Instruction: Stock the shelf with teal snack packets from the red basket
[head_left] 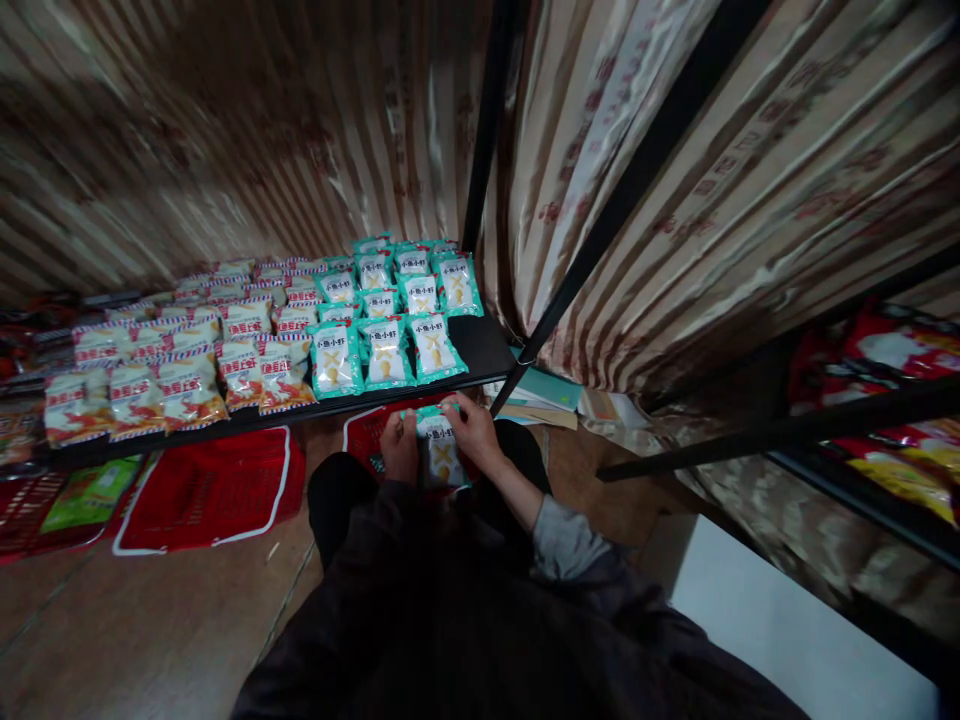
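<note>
Between my knees I hold a teal-and-white snack bag (442,455) by its top edge. My left hand (400,445) grips its upper left corner with the fingers curled in. At the upper right corner, my right hand (474,430) pinches the same bag. Just ahead, similar teal snack bags (386,350) stand in rows on a low black shelf (484,350). Left of these, rows of white and orange snack bags (187,385) with striped edges share the shelf.
Red baskets (210,485) with white handles sit under the shelf, a green packet (90,495) in one. Black posts (592,240) and striped curtains (735,170) rise ahead and right. Papers (547,390) lie by the shelf's right end. Red and yellow packets (900,350) fill a right-hand shelf.
</note>
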